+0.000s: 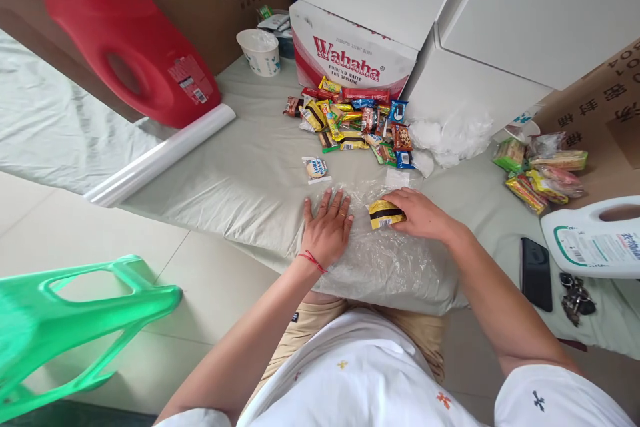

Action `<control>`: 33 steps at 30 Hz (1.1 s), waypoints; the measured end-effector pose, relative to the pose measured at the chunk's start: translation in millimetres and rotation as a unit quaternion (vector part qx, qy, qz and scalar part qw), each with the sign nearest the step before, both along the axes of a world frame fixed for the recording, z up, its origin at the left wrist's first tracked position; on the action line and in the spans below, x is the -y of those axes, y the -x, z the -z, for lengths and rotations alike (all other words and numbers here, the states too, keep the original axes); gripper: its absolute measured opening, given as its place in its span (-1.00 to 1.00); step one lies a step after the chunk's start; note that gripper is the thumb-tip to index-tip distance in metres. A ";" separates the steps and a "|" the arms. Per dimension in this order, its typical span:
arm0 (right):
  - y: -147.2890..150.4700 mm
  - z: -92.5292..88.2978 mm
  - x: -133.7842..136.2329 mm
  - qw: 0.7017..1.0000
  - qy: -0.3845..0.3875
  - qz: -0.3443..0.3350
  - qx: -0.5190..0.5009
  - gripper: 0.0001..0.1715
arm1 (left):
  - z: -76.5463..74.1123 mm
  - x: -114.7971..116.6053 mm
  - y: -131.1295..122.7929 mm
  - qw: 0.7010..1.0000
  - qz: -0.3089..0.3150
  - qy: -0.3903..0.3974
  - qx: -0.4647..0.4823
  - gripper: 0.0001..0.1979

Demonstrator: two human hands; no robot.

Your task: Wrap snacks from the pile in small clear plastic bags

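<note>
My left hand [327, 227] lies flat with fingers spread on a sheet of clear plastic wrap [400, 267] at the front of the cloth-covered surface. Between the fingers of my right hand [417, 213] is a yellow snack packet [387, 213] with a dark band and a barcode, held just over the wrap. Beyond my left hand lies a single wrapped biscuit [316, 169]. A small white piece [397, 178] rests past my right hand. Farther back is a heap of colourful wrapped snacks [353, 140].
A white Wahaha carton [350, 53] stands behind the heap. To the left are a plastic wrap roll [165, 153], a red jug [135, 47] and a green stool [90, 307]. At right lie more snack packs [545, 170], a white bottle [595, 237], a phone [535, 273] and keys [577, 300].
</note>
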State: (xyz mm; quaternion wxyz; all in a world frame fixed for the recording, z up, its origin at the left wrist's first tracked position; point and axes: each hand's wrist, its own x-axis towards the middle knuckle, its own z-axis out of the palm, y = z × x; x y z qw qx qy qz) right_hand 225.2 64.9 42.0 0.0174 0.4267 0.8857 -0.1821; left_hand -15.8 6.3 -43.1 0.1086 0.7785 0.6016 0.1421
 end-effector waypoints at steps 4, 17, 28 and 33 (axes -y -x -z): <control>10.0 -3.3 11.0 0.999 0.014 -0.026 -0.027 -0.41 | -0.8 -1.3 1.7 1.000 -0.005 0.005 0.012 -0.44; 31.8 10.8 22.1 0.999 0.031 -0.031 -0.018 -0.30 | -3.6 -2.6 3.9 0.999 -0.019 0.010 0.030 -0.44; 43.1 -4.0 7.6 0.997 0.034 -0.015 -0.071 -0.22 | -3.0 -1.5 5.0 0.999 -0.019 0.003 0.044 -0.44; 97.2 -7.6 -35.9 0.994 0.005 0.109 -0.004 -0.56 | -1.6 -1.7 4.0 0.999 -0.020 0.001 0.050 -0.45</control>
